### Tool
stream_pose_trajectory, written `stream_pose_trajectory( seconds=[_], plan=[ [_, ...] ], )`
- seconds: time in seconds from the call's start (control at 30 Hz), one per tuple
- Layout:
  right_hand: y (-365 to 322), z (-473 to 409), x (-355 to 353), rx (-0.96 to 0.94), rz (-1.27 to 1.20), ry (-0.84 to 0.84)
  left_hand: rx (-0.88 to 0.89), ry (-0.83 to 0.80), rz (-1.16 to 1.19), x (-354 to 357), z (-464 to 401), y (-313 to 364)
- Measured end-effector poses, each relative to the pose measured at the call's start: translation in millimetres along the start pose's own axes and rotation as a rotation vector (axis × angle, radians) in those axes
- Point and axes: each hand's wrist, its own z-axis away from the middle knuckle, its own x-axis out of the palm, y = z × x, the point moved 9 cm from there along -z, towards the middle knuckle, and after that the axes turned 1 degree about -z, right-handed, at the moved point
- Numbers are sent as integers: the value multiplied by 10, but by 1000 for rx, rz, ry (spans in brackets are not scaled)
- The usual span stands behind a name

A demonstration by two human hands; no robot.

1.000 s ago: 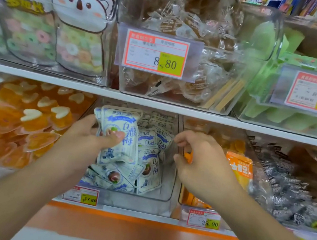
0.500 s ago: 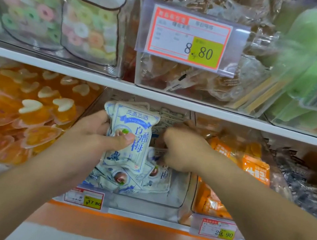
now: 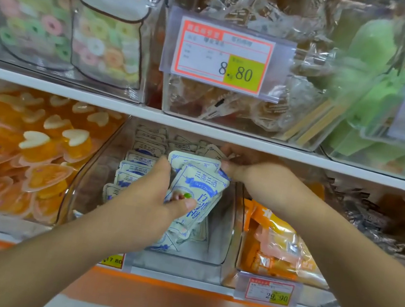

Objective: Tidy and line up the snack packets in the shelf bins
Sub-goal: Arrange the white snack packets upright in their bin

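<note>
A clear plastic bin [image 3: 178, 266] on the lower shelf holds several white-and-blue snack packets. My left hand [image 3: 151, 198] grips a small stack of these packets [image 3: 199, 187] upright over the middle of the bin, thumb across the front one. A row of the same packets [image 3: 138, 161] stands lined up along the bin's left side. My right hand [image 3: 252, 169] reaches deep under the upper shelf and pinches a packet [image 3: 212, 151] at the back of the bin. Its fingertips are partly hidden.
The white upper shelf edge [image 3: 200, 126] hangs low over the bin. To the left sits a bin of orange heart jellies [image 3: 22, 150], to the right a bin of orange packets [image 3: 277, 246]. Price tags [image 3: 267, 293] line the shelf front.
My right hand has moved from the bin's front middle to the back, under the upper shelf. My left hand still holds the packet stack. The view has moved closer.
</note>
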Motion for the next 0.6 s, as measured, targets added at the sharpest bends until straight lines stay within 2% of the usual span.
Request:
stream_pose_trajectory(
  seconds=[0.07, 0.2, 0.27, 0.33, 0.43, 0.5, 0.53, 0.6],
  plan=[
    [-29, 103, -31, 0, -160, -7, 5, -25, -22, 87, 7, 42],
    [-127, 296, -49, -6, -245, -102, 18, -71, -99, 229, -39, 99],
    [-211, 348, 20, -75, 30, -201, 8, -51, -78, 229, -102, 96],
    [-270, 351, 77, -135, 278, -194, 17, -55, -78, 236, -160, 65],
    [-311, 310, 155, -204, 392, -116, 85, -104, -123, 270, -171, 20],
    [-320, 293, 244, -243, 449, -126, 91, -167, -171, 254, -153, -60],
    [-329, 289, 282, -266, 470, -139, 87, -197, -235, 227, -148, -126],
    [-345, 276, 311, -293, 497, -142, 106, -253, -531, 148, -155, -273]
  ],
)
